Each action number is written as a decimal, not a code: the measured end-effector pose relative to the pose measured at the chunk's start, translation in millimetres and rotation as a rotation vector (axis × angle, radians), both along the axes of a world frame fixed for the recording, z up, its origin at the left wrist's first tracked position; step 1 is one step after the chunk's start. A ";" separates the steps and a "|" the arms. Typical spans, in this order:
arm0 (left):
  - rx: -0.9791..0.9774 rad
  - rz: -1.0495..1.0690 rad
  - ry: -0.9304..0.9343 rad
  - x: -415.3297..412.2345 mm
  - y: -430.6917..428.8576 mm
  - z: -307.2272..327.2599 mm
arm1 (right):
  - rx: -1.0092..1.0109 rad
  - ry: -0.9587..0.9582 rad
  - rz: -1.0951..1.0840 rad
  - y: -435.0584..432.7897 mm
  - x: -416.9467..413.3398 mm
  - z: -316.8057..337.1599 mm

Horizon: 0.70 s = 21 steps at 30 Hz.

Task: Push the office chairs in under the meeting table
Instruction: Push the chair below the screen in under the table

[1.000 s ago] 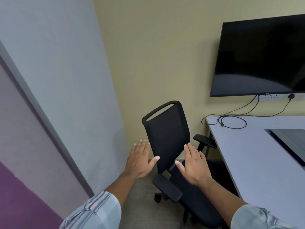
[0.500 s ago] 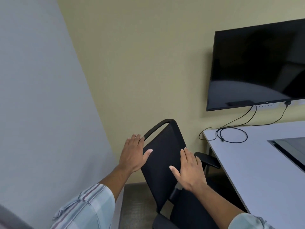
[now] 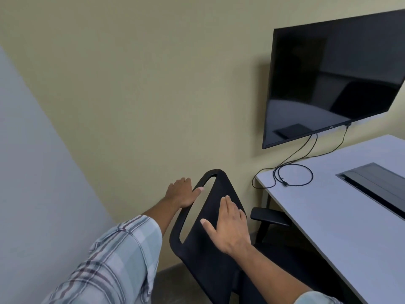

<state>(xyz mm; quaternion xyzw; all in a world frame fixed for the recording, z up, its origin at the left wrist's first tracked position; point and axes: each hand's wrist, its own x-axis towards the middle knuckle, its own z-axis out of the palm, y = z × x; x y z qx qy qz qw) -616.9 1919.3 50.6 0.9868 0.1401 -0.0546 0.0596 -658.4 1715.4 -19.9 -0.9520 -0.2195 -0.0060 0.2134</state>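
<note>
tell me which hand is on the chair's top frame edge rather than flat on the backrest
The left hand: it rests on the chair frame's upper edge, thumb over the bar. The right hand lies flat on the backrest fabric.

Black office chair (image 3: 210,255) left of meeting table (image 3: 341,227). Left hand (image 3: 183,192) on backrest's top frame, right hand (image 3: 230,227) flat on backrest (fingers spread). Wall screen (image 3: 333,77) above table.

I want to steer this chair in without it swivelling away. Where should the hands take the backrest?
Judging by its shape, grip the top frame of the chair's backrest from behind. The slot under the top bar makes a handle; the left hand already rests there, the right hand flat on the back. The table lies right.
</note>
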 end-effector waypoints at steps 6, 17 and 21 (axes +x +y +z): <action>-0.090 -0.086 0.177 38.1 19.2 -20.9 | -0.001 0.118 -0.032 57.9 0.3 -15.0; -0.085 -0.180 0.123 59.6 26.0 -36.3 | -0.007 0.422 -0.181 133.4 -2.7 -22.4; -0.065 -0.241 0.136 60.6 29.9 -35.3 | 0.043 0.525 -0.252 134.1 -0.1 -10.6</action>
